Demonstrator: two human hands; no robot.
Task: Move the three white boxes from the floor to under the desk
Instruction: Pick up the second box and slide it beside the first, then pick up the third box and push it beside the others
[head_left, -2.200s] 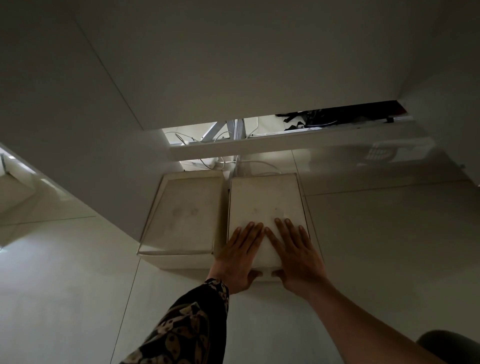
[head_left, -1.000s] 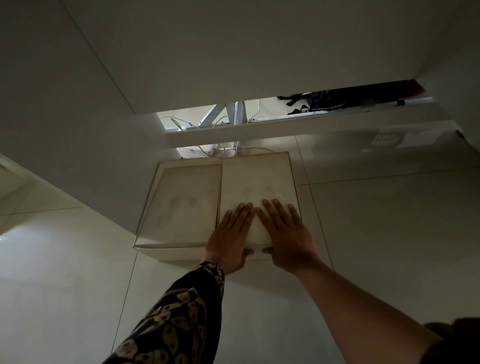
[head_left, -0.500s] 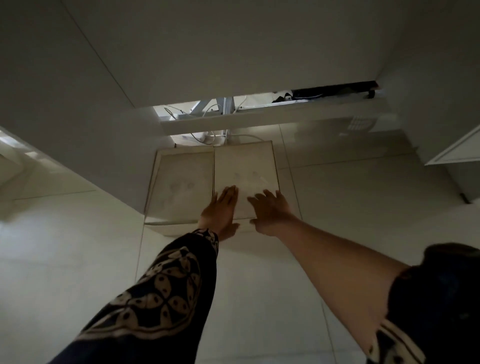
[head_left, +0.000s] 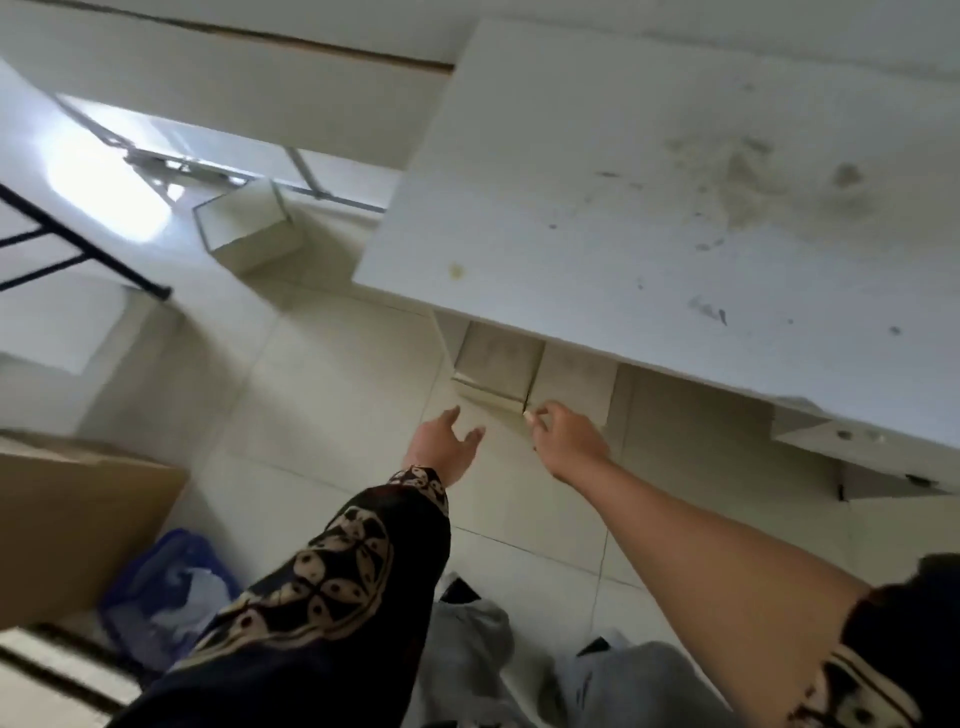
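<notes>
Two white boxes sit side by side on the tiled floor under the stained white desk (head_left: 675, 182): the left box (head_left: 496, 364) and the right box (head_left: 576, 379), only their front parts showing. A third white box (head_left: 249, 223) lies on the floor farther back to the left, outside the desk. My left hand (head_left: 444, 444) hovers open just in front of the left box, touching nothing. My right hand (head_left: 566, 436) is at the front edge of the right box, fingers loosely bent and holding nothing.
A brown cardboard box (head_left: 78, 519) stands at the left, with a blue plastic bag (head_left: 166, 597) beside it. A black metal frame (head_left: 78, 244) crosses the upper left. A white fitting (head_left: 857, 457) hangs under the desk at the right. Bare floor tiles lie between me and the boxes.
Both hands have come off the top of the right box and drawn back. The view has risen from under the desk to above its top, and the third box has come into view.
</notes>
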